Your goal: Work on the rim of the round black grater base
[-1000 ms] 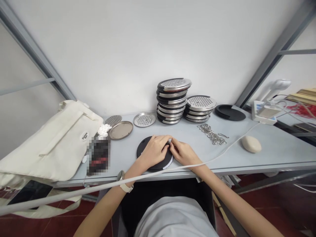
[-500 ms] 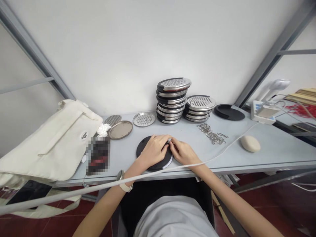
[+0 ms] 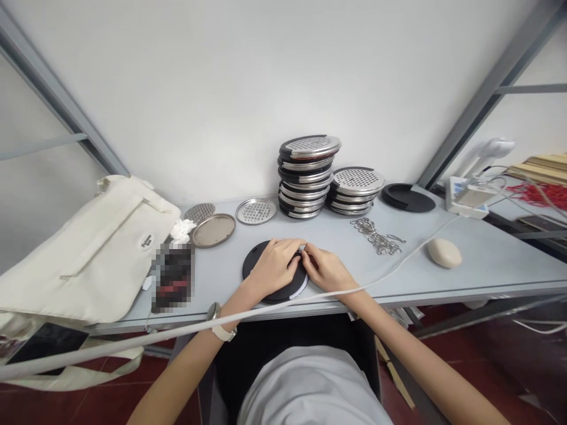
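Observation:
On the table in front of me lies a round black disc [image 3: 287, 290], with a light rim showing at its lower right. My left hand [image 3: 273, 267] lies across its top, fingers curled toward the right edge and closed on it. My right hand [image 3: 328, 268] is at the disc's right edge, its thumb and fingers pinched together close to the left fingertips. A small shiny bit shows between the two hands, but the fingers cover most of it. Beyond my right hand lies a heap of small metal hooks [image 3: 376, 237].
A tall stack [image 3: 306, 177] and a shorter stack [image 3: 358, 186] of round metal graters in black holders stand by the wall. Loose grater plates [image 3: 256, 211] and a metal ring [image 3: 214, 230] lie left. A white cable [image 3: 248, 314] crosses in front; a cream bag [image 3: 101, 248] sits left.
The view has shifted slightly. Both hands stay at the same spot on the disc, with only tiny finger movement.

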Demonstrator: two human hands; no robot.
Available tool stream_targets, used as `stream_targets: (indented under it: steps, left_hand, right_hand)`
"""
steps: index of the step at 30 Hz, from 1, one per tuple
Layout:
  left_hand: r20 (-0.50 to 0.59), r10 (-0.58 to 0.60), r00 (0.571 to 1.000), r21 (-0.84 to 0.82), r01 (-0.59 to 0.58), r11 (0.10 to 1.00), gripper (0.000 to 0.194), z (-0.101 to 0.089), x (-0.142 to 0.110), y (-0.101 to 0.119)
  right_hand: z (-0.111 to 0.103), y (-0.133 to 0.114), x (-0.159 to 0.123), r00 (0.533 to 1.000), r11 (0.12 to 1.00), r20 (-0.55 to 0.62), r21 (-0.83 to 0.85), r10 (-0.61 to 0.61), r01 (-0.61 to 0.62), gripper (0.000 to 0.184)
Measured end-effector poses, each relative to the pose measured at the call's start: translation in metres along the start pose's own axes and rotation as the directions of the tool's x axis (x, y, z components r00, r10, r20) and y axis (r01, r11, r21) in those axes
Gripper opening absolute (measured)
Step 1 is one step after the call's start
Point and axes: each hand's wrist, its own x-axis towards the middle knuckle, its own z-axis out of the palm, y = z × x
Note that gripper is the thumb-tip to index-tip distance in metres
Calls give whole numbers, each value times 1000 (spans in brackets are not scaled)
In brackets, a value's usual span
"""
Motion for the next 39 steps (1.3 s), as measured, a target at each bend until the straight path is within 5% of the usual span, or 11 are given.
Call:
stream_targets:
  steps: [39]
  left_hand:
    - [17,-15,1000,12,15,1000,19,-1,0,0]
  right_hand:
    - [1,1,-1,999,999,-23,13,33,-33,18]
